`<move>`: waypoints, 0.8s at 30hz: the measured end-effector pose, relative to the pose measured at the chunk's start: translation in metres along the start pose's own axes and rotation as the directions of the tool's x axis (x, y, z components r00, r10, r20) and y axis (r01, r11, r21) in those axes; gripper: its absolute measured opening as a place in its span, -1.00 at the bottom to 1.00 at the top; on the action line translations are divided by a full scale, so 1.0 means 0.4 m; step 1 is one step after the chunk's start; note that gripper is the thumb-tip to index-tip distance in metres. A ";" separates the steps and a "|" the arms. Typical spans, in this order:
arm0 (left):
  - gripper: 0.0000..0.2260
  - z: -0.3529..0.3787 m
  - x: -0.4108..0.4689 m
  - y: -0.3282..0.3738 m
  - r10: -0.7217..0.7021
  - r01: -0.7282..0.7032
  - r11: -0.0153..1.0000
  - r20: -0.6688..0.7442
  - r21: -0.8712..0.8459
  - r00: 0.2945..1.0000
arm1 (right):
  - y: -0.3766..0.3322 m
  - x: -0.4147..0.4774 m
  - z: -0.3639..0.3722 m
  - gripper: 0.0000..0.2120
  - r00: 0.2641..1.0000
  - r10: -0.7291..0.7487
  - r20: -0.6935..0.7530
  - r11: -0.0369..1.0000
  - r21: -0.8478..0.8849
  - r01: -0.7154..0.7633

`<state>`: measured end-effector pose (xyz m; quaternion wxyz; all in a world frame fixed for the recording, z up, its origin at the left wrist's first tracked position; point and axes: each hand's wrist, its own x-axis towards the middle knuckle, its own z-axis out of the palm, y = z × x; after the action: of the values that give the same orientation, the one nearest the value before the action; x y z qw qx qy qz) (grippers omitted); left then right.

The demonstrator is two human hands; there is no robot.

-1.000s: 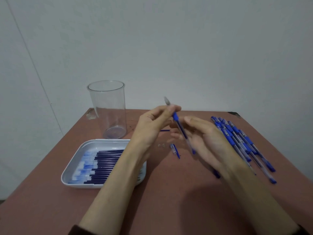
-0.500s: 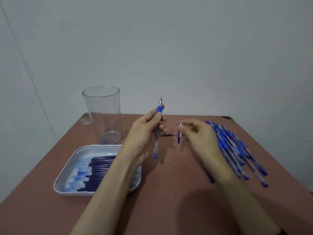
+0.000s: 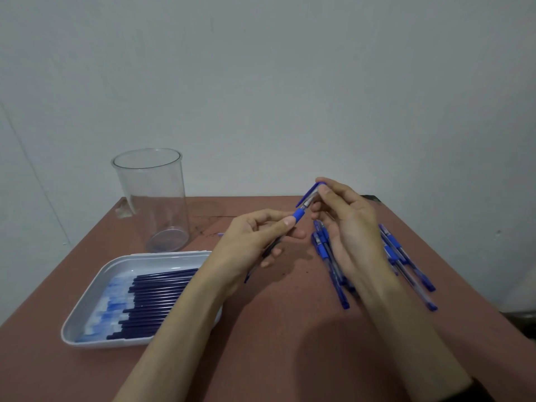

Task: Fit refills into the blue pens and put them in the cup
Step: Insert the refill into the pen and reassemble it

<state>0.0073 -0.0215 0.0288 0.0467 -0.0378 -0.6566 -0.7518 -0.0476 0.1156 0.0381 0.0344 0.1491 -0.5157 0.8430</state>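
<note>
My left hand (image 3: 255, 242) grips a blue pen (image 3: 297, 216) by its barrel, its blue rubber grip and tip pointing up to the right. My right hand (image 3: 348, 227) pinches the pen cap (image 3: 309, 195) at the pen's tip; the cap's blue clip sticks out to the left. A clear plastic cup (image 3: 153, 201) stands upright at the back left, with nothing visible inside. A white tray (image 3: 95, 291) in front of the cup holds several dark blue refills (image 3: 156, 297). Several blue pens (image 3: 333, 265) lie under and beside my right hand.
The brown table (image 3: 275, 329) ends near the wall behind the cup. A small blue piece (image 3: 220, 234) lies on the table behind my left hand. The pens on the right (image 3: 412, 265) reach close to the table's right edge.
The pen in my left hand has tilted from upright toward the right. My right hand has risen and brought the cap onto the pen's tip.
</note>
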 end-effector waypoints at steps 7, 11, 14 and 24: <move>-0.73 -0.005 0.006 0.005 0.024 -0.028 0.998 -0.067 -0.057 0.997 | 0.005 -0.010 0.004 -0.86 0.998 -0.040 0.057 0.980 -0.193 0.050; -0.70 -0.009 0.006 0.006 0.034 -0.038 0.998 -0.091 -0.045 0.995 | 0.008 -0.012 0.008 -0.91 0.995 -0.061 0.081 0.975 -0.209 0.077; -0.70 -0.008 0.005 0.006 0.043 -0.048 0.998 -0.110 -0.040 0.993 | 0.010 -0.014 0.007 -0.94 0.993 -0.079 0.093 0.972 -0.214 0.097; -0.81 0.023 0.011 -0.005 0.191 -0.172 0.973 -0.125 0.154 0.974 | 0.011 -0.011 0.015 -0.87 0.993 -0.051 0.106 0.986 -0.154 0.067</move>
<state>0.0026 -0.0124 0.0288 0.1635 -0.0420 -0.6974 -0.6966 -0.0429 0.1086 0.0358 0.0448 0.2041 -0.5770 0.7896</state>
